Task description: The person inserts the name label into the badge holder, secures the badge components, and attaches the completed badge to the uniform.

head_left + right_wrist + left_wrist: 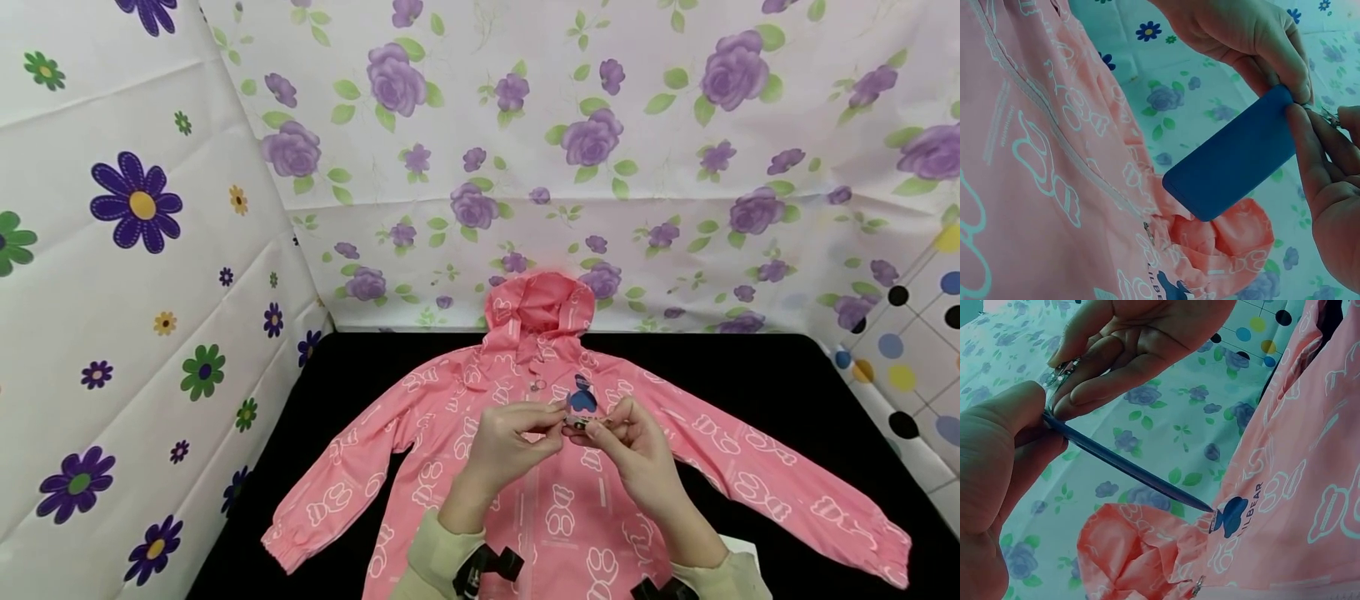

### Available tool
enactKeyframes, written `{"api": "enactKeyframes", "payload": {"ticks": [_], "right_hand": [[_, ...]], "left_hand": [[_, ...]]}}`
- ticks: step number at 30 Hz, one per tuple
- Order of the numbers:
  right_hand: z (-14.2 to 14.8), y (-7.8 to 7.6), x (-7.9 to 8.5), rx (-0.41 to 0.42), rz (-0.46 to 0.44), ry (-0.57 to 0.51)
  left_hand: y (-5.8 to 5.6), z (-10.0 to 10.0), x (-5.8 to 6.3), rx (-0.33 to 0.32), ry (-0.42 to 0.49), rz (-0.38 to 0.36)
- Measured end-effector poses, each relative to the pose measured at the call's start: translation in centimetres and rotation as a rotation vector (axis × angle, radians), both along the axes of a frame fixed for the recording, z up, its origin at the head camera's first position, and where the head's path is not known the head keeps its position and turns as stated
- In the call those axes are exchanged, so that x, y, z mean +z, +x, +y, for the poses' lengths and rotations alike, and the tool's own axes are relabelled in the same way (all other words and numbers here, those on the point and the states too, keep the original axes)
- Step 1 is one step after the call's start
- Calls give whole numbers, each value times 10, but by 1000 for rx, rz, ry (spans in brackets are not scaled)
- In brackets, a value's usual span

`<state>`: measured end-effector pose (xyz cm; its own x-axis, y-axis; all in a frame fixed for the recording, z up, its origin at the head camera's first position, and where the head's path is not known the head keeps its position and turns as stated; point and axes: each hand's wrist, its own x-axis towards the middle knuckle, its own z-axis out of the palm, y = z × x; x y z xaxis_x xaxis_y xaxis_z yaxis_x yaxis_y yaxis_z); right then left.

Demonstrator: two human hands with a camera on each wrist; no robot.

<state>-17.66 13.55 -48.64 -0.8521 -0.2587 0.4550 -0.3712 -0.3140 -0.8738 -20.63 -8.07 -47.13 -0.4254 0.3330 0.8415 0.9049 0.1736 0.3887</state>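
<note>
A pink hooded jacket with white bear outlines (558, 492) lies spread out on the black table, hood at the far side. Both hands are together above its chest. My left hand (502, 442) pinches one end of a flat blue tag with rounded corners (1235, 156). The rest of the tag juts out beyond the fingers, and appears almost edge-on in the left wrist view. My right hand (641, 454) holds a small shiny metal piece (1063, 374) between thumb and fingers, right beside the tag's gripped end. The exact kind of the metal piece cannot be made out.
A blue bear print (1233, 515) with lettering marks the jacket's chest. Its sleeves reach out to both sides over the black table (360, 375). Part of a white flat thing (741, 546) shows by the right forearm. Patterned sheets hang behind and at the sides.
</note>
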Motion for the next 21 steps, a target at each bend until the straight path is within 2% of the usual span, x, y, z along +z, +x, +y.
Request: {"api": "enactKeyframes", "payload": {"ticks": [6,12,21], "right_hand": [[-2,0,-1,-16,-34,-10],[-4,2,0,-57,-49,-6],[-4,4,0,-50,-59,-2]], "left_hand": [[-1,1,-2,-1,23,-41],[0,6,-5,16,92,-82],[4,7,-8,1,164,-159]]}}
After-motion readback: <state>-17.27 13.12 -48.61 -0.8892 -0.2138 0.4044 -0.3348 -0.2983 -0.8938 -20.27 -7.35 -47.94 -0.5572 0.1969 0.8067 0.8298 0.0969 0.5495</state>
